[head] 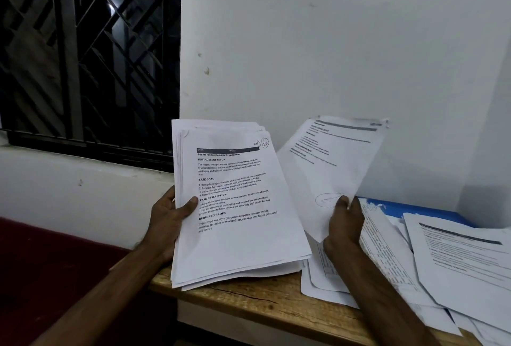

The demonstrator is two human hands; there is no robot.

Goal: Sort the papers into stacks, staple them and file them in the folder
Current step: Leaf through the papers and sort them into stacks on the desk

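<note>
1. Papers [237, 207] form a thick, slightly fanned stack held upright over the left end of the wooden counter [249, 298], with the stack's bottom edge low over the wood.
2. The top page is printed text headed "Tea Set Preparation Area Organization", with a handwritten circled "50" at its upper right corner.
3. The left hand [168, 215] grips the stack by its left edge: the thumb presses on the front of the top page and the fingers are curled behind it.
4. The right hand [345, 221] pinches a single sheet [331, 163] near its lower edge, thumb on the printed face beside a pen-drawn oval.
5. That sheet is raised just to the right of the stack and tilts to the right, its upper corner close to the white wall [331, 41].
6. Loose sheets [464, 260] lie overlapping on the right part of the counter, some under the right wrist and some reaching past the front edge.
7. A blue folder [420, 209] lies at the back of the counter against the wall, mostly covered by those sheets.
8. To the left, a dark window grille [88, 55] sits above a white sill, and a red surface [55, 262] lies below it beside the counter.
</note>
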